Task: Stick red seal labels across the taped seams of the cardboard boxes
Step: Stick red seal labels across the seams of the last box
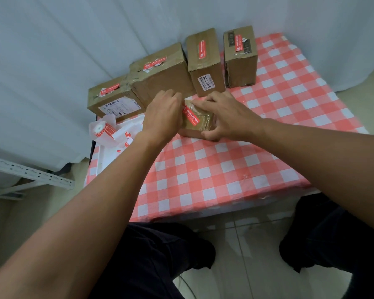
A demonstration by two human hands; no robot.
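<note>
In the head view, a small tape-wrapped cardboard box (198, 124) sits on the checked tablecloth (225, 169) in front of four already sealed boxes, with a red seal label (191, 115) lying slantwise across its glossy top. The left hand (163, 114) covers the label's left end with fingers curled down, though I cannot tell whether they pinch or press it, and the right hand (224, 115) holds the box with fingers over its top and thumb at its near corner. The label looks thin and limp and likely to crease, best handled by its ends and smoothed outward, while the box seems light enough to slide unless steadied.

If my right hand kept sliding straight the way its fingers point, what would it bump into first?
Most likely your left hand, at the red label on the small box. Your right hand points left across the box top; depth is uncertain.
</note>
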